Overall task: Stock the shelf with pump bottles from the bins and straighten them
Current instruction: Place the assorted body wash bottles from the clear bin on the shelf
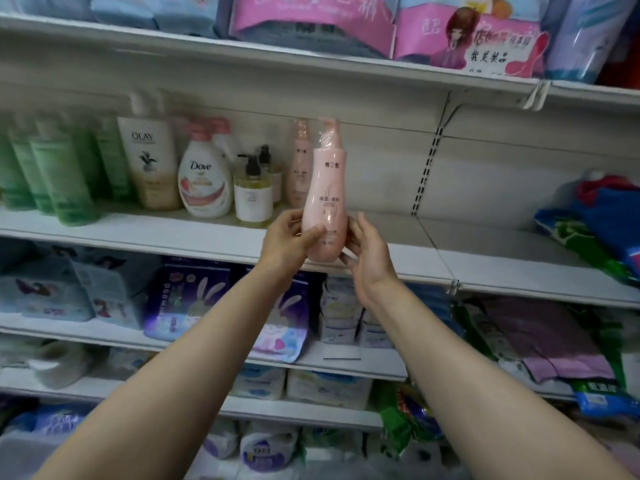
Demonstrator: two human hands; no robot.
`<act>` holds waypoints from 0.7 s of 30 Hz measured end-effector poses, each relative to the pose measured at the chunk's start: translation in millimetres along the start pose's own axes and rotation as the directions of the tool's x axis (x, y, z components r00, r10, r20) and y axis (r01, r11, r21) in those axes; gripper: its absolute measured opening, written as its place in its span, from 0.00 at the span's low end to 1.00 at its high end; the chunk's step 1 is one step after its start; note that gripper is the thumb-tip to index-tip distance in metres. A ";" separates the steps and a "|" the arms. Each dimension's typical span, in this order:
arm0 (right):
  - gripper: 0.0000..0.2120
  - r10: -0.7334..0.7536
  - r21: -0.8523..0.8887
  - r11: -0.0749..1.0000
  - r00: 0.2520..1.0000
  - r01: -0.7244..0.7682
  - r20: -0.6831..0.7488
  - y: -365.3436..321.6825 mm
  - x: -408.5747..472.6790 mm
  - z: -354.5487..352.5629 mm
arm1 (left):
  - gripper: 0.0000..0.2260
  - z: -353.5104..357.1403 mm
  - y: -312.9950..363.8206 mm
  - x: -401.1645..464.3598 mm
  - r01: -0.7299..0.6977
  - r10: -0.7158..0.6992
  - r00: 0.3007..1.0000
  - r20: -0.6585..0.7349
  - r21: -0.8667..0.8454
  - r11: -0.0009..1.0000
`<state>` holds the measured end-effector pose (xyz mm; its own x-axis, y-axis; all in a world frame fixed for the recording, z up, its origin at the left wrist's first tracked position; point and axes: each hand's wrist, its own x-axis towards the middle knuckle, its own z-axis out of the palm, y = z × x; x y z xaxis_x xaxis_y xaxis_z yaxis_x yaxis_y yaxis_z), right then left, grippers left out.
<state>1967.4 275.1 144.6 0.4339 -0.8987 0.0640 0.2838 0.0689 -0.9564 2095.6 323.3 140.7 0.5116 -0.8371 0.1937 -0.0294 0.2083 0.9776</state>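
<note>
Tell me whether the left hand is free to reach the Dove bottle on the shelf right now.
Probably not: the left hand grips the pink pump bottle together with the right hand. The path to the Dove bottle looks unblocked.

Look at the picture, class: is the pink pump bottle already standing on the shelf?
No. Both the left hand and right hand hold the pink pump bottle in front of the shelf.

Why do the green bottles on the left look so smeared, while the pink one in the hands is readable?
Head view: the green bottles sit near the wide-angle frame's edge and are blurred; the pink pump bottle, held by the left hand and right hand, is central and sharper, with glare on its plastic-wrapped top.
</note>
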 end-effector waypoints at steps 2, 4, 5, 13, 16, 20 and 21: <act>0.20 0.028 -0.010 1.000 1.000 -0.028 -0.002 6.4 13.2 4.8 | 0.22 -7.8 -7.8 12.8 0.006 -0.006 1.000 -0.006 0.025 1.000; 0.19 0.064 -0.004 0.998 0.998 -0.064 0.003 11.6 24.8 9.1 | 0.21 -15.0 -16.2 24.3 0.010 -0.009 1.000 -0.006 0.050 0.999; 0.19 0.081 -0.005 0.997 0.997 -0.081 0.004 13.9 30.4 11.2 | 0.21 -17.9 -20.2 29.6 0.013 -0.012 1.000 -0.005 0.062 0.998; 0.20 0.099 -0.073 0.992 0.995 -0.100 -0.019 23.4 76.6 26.0 | 0.19 -28.2 -31.2 76.9 -0.030 0.036 0.999 -0.026 0.222 0.975; 0.23 0.109 -0.073 0.991 0.993 -0.112 -0.041 28.4 94.0 28.6 | 0.18 -28.5 -33.7 91.8 -0.061 0.077 0.996 -0.040 0.315 0.947; 0.22 0.109 -0.055 0.992 0.992 -0.113 -0.059 35.4 114.4 32.2 | 0.19 -31.9 -38.8 106.1 -0.074 0.117 0.990 -0.083 0.403 0.912; 0.21 0.107 -0.051 0.993 0.992 -0.110 -0.061 37.5 119.2 33.4 | 0.21 -33.2 -40.7 108.9 -0.065 0.114 0.989 -0.097 0.411 0.909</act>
<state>2058.3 185.1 126.0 0.4088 -0.9109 -0.0557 0.1909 0.1451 -0.9708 2181.0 240.4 119.3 0.5854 -0.7549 0.2955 -0.4130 0.0360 0.9100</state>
